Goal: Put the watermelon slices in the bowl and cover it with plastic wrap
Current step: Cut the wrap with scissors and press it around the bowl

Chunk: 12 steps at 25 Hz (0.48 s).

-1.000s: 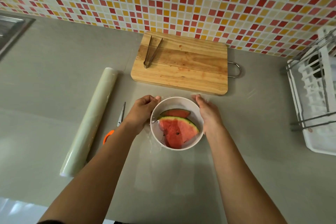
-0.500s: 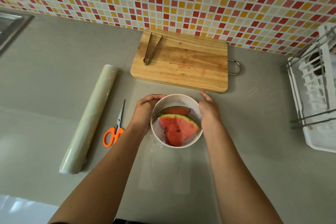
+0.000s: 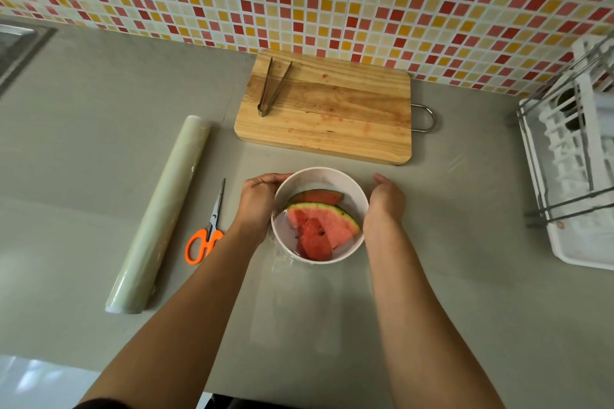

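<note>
A white bowl [image 3: 332, 176] stands on the grey counter in front of the cutting board. Two watermelon slices [image 3: 319, 226] lie in it, a big wedge in front and a thinner one behind. Clear plastic wrap [image 3: 282, 259] lies glossy over the bowl and wrinkles at its lower left side; its edges are hard to make out. My left hand [image 3: 257, 202] cups the bowl's left side, fingers curled at the rim. My right hand [image 3: 385, 202] lies flat against the bowl's right side, fingers pointing away from me.
The plastic wrap roll [image 3: 162, 212] lies at the left, with orange-handled scissors [image 3: 206, 232] between it and my left arm. Metal tongs [image 3: 272, 86] rest on the wooden cutting board [image 3: 332, 116] by the tiled wall. A white dish rack [image 3: 571, 169] stands at the right, a sink [image 3: 16, 46] far left.
Both hands have slid along the bowl's sides. The right hand's fingers reached the far rim, then drew back to the right side. The bowl stays in place.
</note>
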Available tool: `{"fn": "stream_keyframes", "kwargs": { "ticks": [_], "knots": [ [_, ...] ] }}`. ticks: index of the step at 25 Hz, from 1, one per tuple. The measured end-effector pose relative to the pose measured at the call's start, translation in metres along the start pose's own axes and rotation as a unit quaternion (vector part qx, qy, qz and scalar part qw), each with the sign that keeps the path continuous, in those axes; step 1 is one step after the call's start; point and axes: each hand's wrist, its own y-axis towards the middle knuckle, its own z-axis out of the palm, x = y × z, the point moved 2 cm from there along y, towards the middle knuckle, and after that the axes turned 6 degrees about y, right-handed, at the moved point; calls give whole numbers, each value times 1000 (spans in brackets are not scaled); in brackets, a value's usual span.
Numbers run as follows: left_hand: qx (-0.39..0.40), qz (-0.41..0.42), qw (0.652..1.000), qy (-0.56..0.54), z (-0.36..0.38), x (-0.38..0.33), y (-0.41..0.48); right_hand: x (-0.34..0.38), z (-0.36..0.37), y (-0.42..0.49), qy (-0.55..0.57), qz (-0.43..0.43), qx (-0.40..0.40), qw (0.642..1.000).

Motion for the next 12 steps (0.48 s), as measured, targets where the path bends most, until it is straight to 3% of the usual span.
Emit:
{"fn": "stream_keyframes", "kwargs": {
  "ticks": [2, 4, 6, 7, 9, 10, 12],
  "knots": [
    [-4, 4, 1000, 18, -1, -2, -1, -1, -11, -4, 77, 0, -107, 991],
    [-4, 7, 999, 36, -2, -3, -1, 8, -25, -10, 198, -74, -161, 964],
    [-5, 12, 999, 44, -3, -3, -1, 16, -31, -20, 226, -197, -55, 953],
    [-8, 13, 999, 44, -3, -3, 0, 15, -31, -27, 183, -258, 50, 947],
    [-15, 11, 999, 38, -2, -3, 2, -5, -27, -38, 71, -359, 223, 903],
    [-18, 9, 999, 37, -2, -2, 3, -16, -25, -42, 32, -361, 269, 893],
    [-34, 6, 998, 45, -1, 2, 4, -29, -19, -43, 12, -321, 284, 903]
  ]
}}
